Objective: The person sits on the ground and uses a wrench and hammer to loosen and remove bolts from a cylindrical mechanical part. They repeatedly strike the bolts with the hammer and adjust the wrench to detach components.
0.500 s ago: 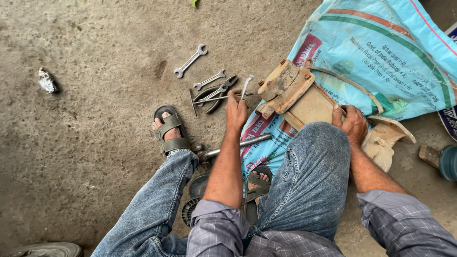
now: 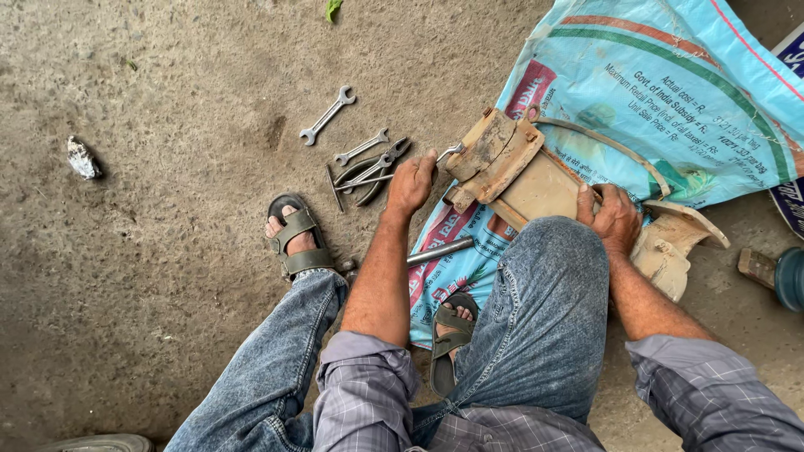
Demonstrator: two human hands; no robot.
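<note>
1. Plainly, the left hand (image 2: pixel 410 182) is closed round a spanner (image 2: pixel 449 152) set against the rusty part (image 2: pixel 511 172); a loose bite could slip off and skin the knuckles.
2. The right hand (image 2: pixel 615 219) grips the part's edge, which rests on the sack (image 2: pixel 670 92) against the knee (unclamped), so it may twist.
3. Spare spanners (image 2: pixel 362 147) lie near the sandalled foot (image 2: pixel 295 236).

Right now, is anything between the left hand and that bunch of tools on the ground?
Nothing visible stands between them. The left hand lies right at the pile of tools on the concrete, its fingers at a thin metal tool beside the rusty metal part. The right hand rests on that part, away from the pile.
</note>
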